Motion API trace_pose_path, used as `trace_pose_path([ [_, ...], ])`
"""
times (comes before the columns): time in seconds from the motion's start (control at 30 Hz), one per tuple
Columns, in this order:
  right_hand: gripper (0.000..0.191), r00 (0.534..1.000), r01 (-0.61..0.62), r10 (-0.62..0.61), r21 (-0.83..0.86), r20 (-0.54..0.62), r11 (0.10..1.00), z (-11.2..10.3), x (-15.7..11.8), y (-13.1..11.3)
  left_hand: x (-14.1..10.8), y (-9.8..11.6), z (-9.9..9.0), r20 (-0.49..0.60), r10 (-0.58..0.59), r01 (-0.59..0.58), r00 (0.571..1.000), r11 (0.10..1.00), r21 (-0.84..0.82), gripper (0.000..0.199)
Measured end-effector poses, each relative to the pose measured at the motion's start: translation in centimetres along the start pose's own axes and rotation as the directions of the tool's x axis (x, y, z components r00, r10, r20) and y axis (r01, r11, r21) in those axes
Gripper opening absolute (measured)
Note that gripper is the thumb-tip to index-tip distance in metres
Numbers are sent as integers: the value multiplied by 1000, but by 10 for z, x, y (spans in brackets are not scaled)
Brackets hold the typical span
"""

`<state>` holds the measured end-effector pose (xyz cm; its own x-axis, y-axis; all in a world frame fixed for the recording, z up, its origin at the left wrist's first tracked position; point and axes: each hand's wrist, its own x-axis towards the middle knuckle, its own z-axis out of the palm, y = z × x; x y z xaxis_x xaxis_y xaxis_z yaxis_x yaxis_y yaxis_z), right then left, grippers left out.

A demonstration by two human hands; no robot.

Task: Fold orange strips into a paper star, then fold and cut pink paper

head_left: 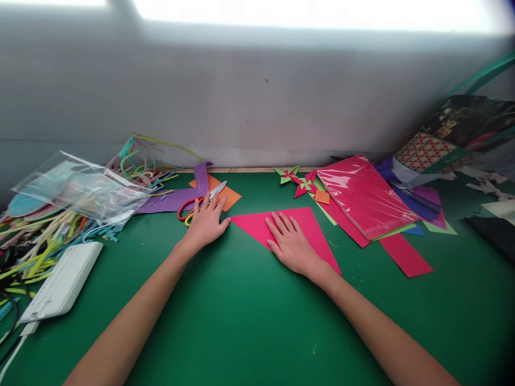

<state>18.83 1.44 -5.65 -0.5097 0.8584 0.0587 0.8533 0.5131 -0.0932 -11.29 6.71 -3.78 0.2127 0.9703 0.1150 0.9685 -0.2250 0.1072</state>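
Note:
A red sheet of paper [316, 230], folded into a triangle, lies on the green table [241, 311]. My right hand [293, 241] rests flat on it with the fingers stretched out. My left hand [206, 222] is open, its fingers spread over the handles of a pair of scissors [218, 190] with red and yellow grips. Whether the fingers touch the scissors I cannot tell. The left thumb is close to the triangle's left tip. Beneath the scissor blades lies an orange piece of paper [232, 199], beside a purple paper strip [167, 202].
Folded red and green paper stars [304, 184] lie at the back, near a small orange folded piece [322, 197]. To the right is a plastic-wrapped pack of red paper [366, 195]. On the left are a white power strip [64, 281], pipe cleaners [38, 252] and a clear bag [86, 187].

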Motion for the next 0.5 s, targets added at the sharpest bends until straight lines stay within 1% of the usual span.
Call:
trace_pose_path([
  [0.2, 64, 1000, 2, -2, -4, 13, 1000, -1, 1, 0, -1, 5, -4, -4, 3, -3, 1000, 1000, 17, 65],
  [0.3, 64, 1000, 0, 0, 0, 24, 1000, -1, 0, -1, -1, 4, -5, -45, 11, -9, 999, 999, 49, 61],
  [0.5, 65, 1000, 6, -6, 10, 24, 1000, -1, 0, 0, -1, -3, -5, -134, -24, 30, 991, 998, 49, 61],
])
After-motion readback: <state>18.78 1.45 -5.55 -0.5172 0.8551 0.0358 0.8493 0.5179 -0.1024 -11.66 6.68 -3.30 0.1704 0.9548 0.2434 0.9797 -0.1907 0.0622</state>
